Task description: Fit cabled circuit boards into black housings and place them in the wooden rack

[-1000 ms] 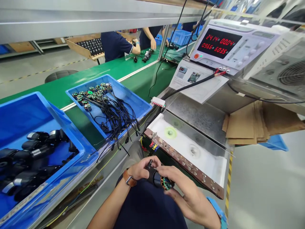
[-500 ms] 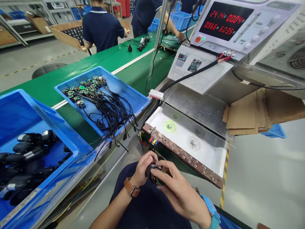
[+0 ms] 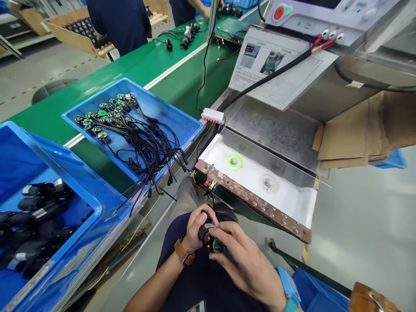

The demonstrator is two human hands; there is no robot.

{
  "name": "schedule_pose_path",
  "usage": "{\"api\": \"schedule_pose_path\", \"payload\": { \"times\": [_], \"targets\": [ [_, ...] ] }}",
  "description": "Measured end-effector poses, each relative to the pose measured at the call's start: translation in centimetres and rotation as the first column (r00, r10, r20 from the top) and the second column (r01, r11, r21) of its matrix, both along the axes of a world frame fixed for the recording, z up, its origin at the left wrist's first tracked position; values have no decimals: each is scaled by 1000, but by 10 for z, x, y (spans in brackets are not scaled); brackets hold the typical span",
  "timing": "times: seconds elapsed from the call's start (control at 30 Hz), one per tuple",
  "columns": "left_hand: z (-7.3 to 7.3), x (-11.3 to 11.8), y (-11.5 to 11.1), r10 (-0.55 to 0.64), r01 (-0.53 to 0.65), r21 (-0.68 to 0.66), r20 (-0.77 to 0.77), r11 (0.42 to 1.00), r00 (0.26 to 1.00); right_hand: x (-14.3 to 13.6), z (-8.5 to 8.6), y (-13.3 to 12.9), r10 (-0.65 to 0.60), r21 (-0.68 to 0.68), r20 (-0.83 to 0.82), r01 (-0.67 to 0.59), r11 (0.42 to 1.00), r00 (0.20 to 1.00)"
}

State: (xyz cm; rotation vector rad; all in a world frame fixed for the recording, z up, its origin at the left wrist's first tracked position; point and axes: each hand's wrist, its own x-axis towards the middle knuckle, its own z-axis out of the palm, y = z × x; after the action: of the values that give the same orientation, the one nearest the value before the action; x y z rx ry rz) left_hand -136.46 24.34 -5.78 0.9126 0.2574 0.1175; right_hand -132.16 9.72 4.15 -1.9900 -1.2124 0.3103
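Note:
Above my lap, a black cylindrical housing (image 3: pixel 204 232) is wrapped by the fingers of my left hand (image 3: pixel 195 229). A round part with a green board and copper coils (image 3: pixel 216 245) sits at the housing's open end. My right hand (image 3: pixel 247 260) pinches that part between thumb and fingers. The two parts touch; how deep one sits in the other is hidden. Beyond my hands lies a white fixture (image 3: pixel 289 201) with a brown studded strip (image 3: pixel 253 199) along its near edge and two round spots, one of them yellow-green.
A blue tray (image 3: pixel 182 117) on the left holds several wired motor parts (image 3: pixel 107 117). Nearer, a blue bin (image 3: pixel 97 201) contains black housings (image 3: pixel 45 212). A meter box (image 3: pixel 302 21) stands at the upper right, cardboard (image 3: pixel 347 134) below it. Another person (image 3: pixel 118 26) works behind the green bench.
The view has tilted down and shifted slightly. Both hands keep their hold, and more of the green board and copper coils now shows between them.

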Motion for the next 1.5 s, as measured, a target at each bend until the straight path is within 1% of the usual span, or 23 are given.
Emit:
{"api": "schedule_pose_path", "payload": {
  "times": [0.07, 0.23, 0.33, 0.43, 0.53, 0.6, 0.73, 0.77, 0.87, 0.97, 1.03, 1.17, 1.3, 1.37, 1.5],
  "targets": [
    [1, 0, 0, -6, 6, 5, -16, 1000, 1000, 3, 0, 0, 35, -6, -6, -35, 999, 999],
    [4, 0, 0, 26, -22, 50, -81, 998, 996, 7, -2, 1, 23, -30, -22, -23, 999, 999],
    [4, 0, -1, 15, -12, 32, -126, 999, 992, 8, -4, 2, 28, -28, -26, -29, 999, 999],
    [1, 0, -4, 10, -12, -14, -155, 1000, 988, 6, -8, 2, -56, 15, -51, 57, 998, 997],
    [0, 1, -6, 32, -33, -2, -169, 999, 985, 1, -10, 3, -175, 30, -65, 177, 984, 982],
    [1, 1, -6, 44, -42, 15, -172, 999, 984, -3, -10, 4, -209, 17, -55, 210, 978, 976],
    [0, 0, -7, 35, -30, 30, -179, 999, 983, -4, -9, 5, -145, -10, -44, 145, 989, 988],
    [-1, 0, -8, 32, -29, 22, -191, 999, 981, -5, -9, 5, -147, -19, -46, 147, 989, 988],
    [-6, -3, -10, 29, -38, -31, -240, 999, 970, -7, -12, 6, -221, -45, -61, 219, 975, 973],
    [-10, -4, -12, 11, -30, -73, -247, 997, 969, -9, -17, 5, -204, -49, -99, 200, 979, 974],
    [-10, -4, -12, 3, -18, -62, -244, 998, 970, -10, -20, 5, -190, -44, -129, 186, 982, 973],
    [-10, -4, -11, 30, -35, -16, -257, 999, 966, -9, -22, 2, -219, -21, -184, 219, 976, 958],
    [-9, -3, -11, 17, -44, -100, -263, 994, 965, -6, -25, -4, -246, 10, -224, 255, 967, 943],
    [-8, -3, -12, 1, -37, -130, -262, 991, 965, -4, -26, -7, -252, -3, -220, 258, 966, 942],
    [-7, -3, -11, -2, -20, -87, -241, 996, 971, -2, -26, -8, -214, 17, -138, 218, 976, 967]
  ]
}}
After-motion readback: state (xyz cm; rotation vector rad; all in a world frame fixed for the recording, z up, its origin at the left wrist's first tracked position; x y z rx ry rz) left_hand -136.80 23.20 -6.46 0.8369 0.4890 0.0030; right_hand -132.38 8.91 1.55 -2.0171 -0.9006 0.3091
